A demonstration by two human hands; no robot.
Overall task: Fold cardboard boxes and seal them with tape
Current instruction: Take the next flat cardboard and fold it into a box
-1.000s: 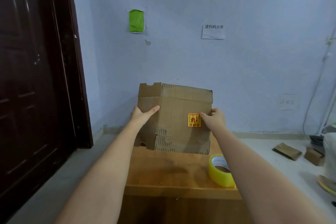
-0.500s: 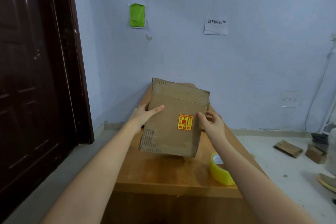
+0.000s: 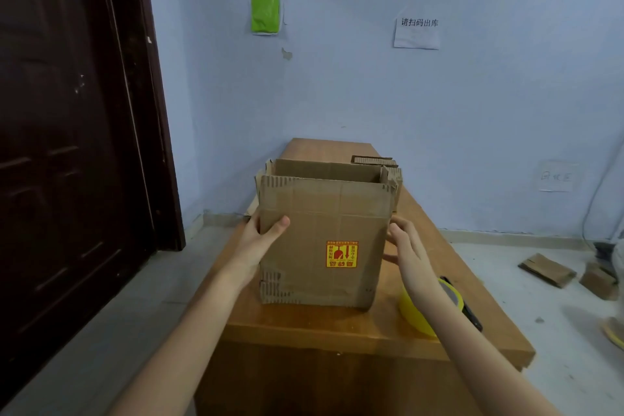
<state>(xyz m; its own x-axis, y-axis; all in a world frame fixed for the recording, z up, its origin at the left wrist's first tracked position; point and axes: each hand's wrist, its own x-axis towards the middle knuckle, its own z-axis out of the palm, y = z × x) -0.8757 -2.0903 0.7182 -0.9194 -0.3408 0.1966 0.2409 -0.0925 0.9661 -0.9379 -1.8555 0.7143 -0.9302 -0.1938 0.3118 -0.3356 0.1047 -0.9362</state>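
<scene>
Fingers of my left hand (image 3: pixel 261 240) wrap the near left corner of the cardboard box (image 3: pixel 324 240), thumb pressed flat across the front panel and the rest gone behind the side wall, so that's a proper hold. My right hand (image 3: pixel 407 252) is off the right wall, fingers straight and loose, very close to the cardboard but I can't say they touch. Box stands upright on the worktop (image 3: pixel 337 328), mouth up, top flaps raised and not folded in (the red-and-yellow sticker (image 3: pixel 341 254) reads upside down, for what that's worth). I'd call this the squaring-up step: body is opened into shape, nothing closed or taped on top yet. Next I reckon the flaps want folding inward, short ones first, while one hand steadies the wall. Yellow tape roll (image 3: pixel 430 307) sits just right of the box, half hidden under my right forearm, so I'd need to draw that arm back to reach it. More flattened cardboard (image 3: pixel 378 162) lies behind the box. Scrap pieces on the floor (image 3: pixel 547 268) to the right, well apart. Dark door (image 3: pixel 74 145) at left, clear of everything.
</scene>
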